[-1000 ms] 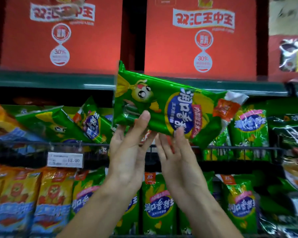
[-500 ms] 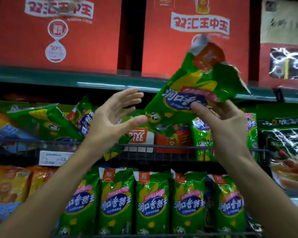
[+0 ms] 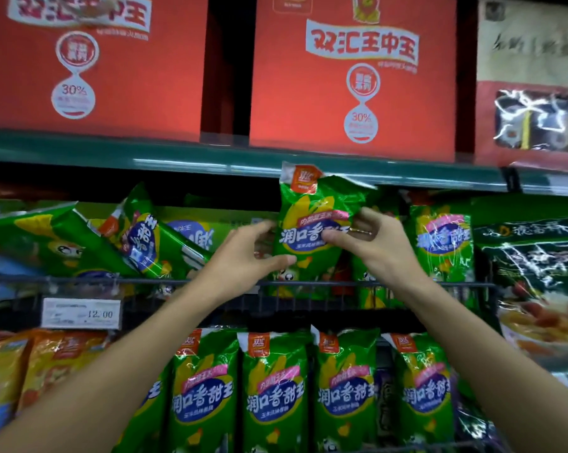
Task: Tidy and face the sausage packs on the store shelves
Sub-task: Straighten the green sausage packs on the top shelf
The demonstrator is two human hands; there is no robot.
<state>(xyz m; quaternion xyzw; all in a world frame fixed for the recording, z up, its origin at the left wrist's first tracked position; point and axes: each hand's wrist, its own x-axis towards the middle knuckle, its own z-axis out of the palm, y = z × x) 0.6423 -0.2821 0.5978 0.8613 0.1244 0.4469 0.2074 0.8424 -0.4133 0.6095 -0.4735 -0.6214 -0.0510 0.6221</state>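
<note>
A green sausage pack (image 3: 312,220) with a blue label stands upright in the middle shelf, label facing me, its lower end behind the wire rail (image 3: 112,281). My left hand (image 3: 243,256) grips its left edge, thumb across the lower front. My right hand (image 3: 371,240) grips its right side, thumb on the label. Another upright green pack (image 3: 443,243) stands just right of it. To the left, several green packs (image 3: 155,240) lie tilted and toppled.
Red cartons (image 3: 351,76) fill the top shelf. Below, a row of upright green packs (image 3: 276,393) faces forward, with orange packs (image 3: 47,364) to the left. A price tag (image 3: 81,313) hangs on the rail. Dark green bags (image 3: 538,273) sit at the right.
The pack was held sideways high up, then swung by my right hand alone; now it stands upright in the middle shelf and both hands hold it again.
</note>
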